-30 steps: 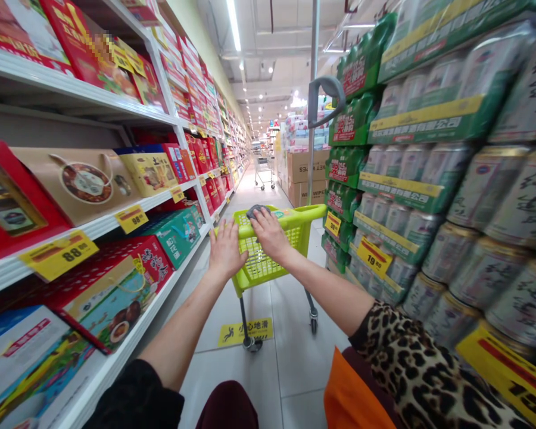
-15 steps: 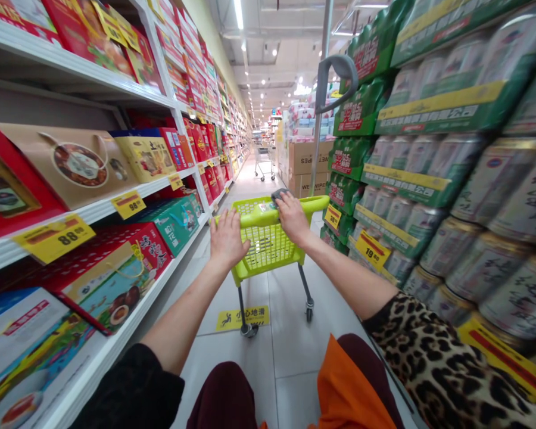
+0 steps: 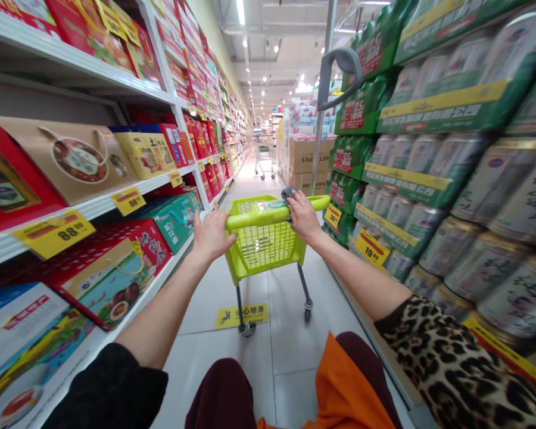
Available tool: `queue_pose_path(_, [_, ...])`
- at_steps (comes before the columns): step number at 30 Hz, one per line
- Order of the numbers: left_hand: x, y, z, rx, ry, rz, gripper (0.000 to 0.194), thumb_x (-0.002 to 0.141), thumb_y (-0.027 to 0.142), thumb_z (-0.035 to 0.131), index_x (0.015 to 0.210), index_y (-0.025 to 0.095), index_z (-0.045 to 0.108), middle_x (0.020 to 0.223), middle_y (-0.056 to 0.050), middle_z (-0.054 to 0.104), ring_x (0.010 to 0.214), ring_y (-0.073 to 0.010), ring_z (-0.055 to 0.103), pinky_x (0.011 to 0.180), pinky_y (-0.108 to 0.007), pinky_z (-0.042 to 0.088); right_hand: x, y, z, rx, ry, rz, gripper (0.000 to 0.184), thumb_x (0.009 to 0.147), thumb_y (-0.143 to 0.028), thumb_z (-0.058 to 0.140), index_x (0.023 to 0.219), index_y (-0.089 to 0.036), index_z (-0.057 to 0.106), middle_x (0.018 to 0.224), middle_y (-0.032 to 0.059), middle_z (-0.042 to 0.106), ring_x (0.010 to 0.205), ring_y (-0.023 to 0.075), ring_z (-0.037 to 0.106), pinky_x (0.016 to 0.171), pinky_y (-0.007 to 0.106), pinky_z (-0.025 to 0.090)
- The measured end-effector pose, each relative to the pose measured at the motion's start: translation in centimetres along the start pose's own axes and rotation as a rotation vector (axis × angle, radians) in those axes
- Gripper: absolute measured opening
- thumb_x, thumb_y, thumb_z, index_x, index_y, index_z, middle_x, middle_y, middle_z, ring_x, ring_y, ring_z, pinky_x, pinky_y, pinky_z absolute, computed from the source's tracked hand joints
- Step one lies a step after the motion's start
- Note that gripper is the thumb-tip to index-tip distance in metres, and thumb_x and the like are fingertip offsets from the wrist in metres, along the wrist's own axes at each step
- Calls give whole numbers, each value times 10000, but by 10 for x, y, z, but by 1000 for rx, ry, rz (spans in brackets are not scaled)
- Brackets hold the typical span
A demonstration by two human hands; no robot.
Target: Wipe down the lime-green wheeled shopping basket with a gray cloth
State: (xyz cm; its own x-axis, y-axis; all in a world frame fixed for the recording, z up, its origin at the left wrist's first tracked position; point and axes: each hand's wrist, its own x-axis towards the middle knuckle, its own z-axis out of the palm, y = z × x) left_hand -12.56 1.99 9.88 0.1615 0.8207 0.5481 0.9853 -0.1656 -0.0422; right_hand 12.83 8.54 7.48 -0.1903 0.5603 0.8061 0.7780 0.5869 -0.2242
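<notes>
A lime-green shopping cart (image 3: 268, 247) with a perforated plastic basket stands in front of me on dark legs with casters. Across its near side runs the green handle (image 3: 259, 219), with a label at its middle. My right hand (image 3: 304, 217) presses a bunched grey cloth (image 3: 289, 193) onto the handle, right of the label; part of the cloth is hidden under the fingers. At the handle's left end is my left hand (image 3: 211, 235), fingers reaching forward and thumb apart, close against the end. Whether it touches there is hard to see.
White shelves (image 3: 93, 189) of gift boxes line the left side. Stacked beer cans (image 3: 429, 158) rise on the right, beside a metal pole with a grey loop handle (image 3: 324, 80). Farther down the aisle are cardboard boxes (image 3: 310, 158) and another cart (image 3: 265, 161). A yellow floor sign (image 3: 227, 316) lies below.
My left hand has slid left from the top of the handle to its end. My right hand has moved slightly right along the handle with the grey cloth.
</notes>
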Motion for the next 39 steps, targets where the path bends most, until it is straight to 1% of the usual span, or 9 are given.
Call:
queue_pose_path(5, [-4,19,-5,9,7,-28,469,701,361,545,1131,175,533,1165,-108,602,1140,-289,504,1094,-551,136,7,9,6,-1,9,17,335,876,-172,397,1139,-118,597,1332,133,492,1293,216,366,1089,419,287])
queue_pose_path(10, [-7,52,-11,-43,7,28,512,699,367,559,1159,145,516,1182,-113,593,1141,-276,508,1108,-496,163,15,41,-3,16,24,64,346,871,-171,371,1098,-94,620,1276,149,540,1235,218,443,1071,419,320])
queue_pose_path(12, [-8,60,-11,-125,-13,114,559,699,342,564,1215,146,472,1266,-111,543,1217,-262,452,1110,-456,198,17,53,-10,28,27,100,346,875,-179,362,1077,-94,629,1248,159,561,1208,222,474,1065,429,328])
queue_pose_path(14, [-9,61,-5,-216,-22,120,660,691,315,580,1295,139,381,1376,-122,439,1309,-259,345,1109,-448,219,16,59,-15,35,21,101,340,877,-186,365,1063,-95,635,1231,163,573,1196,226,487,1063,434,331])
queue_pose_path(18, [-13,55,19,-345,-33,-97,857,628,277,651,1360,114,236,1437,-183,324,1345,-294,277,1085,-472,268,8,40,-20,46,22,25,320,879,-171,374,1055,-110,634,1233,135,580,1215,211,471,1062,417,340])
queue_pose_path(23, [-14,65,39,-414,11,-30,860,592,248,676,1337,137,262,1424,-177,346,1347,-300,268,1082,-463,281,-6,-7,-25,78,-22,-88,306,887,-150,372,1055,-120,626,1222,124,588,1222,191,463,1059,391,341])
queue_pose_path(28, [-12,87,28,-344,-62,-8,862,604,249,676,1344,84,267,1429,-196,337,1348,-301,265,1107,-453,229,-16,-38,-39,86,-105,-152,305,883,-136,375,1059,-134,624,1213,107,596,1191,181,488,1038,359,365])
queue_pose_path(33, [-9,88,26,-311,-127,70,864,659,285,633,1388,103,205,1459,-176,299,1359,-281,251,1113,-492,188,-12,-44,-52,-71,-225,-91,277,862,-120,414,1007,-112,649,1160,136,616,1133,216,524,1003,366,384])
queue_pose_path(39, [-7,86,46,-243,-177,-43,883,641,258,633,1399,127,199,1464,-180,286,1367,-292,227,1100,-514,210,-10,-32,-58,-198,-196,36,308,872,-109,385,1036,-100,646,1198,160,590,1157,239,500,999,390,372])
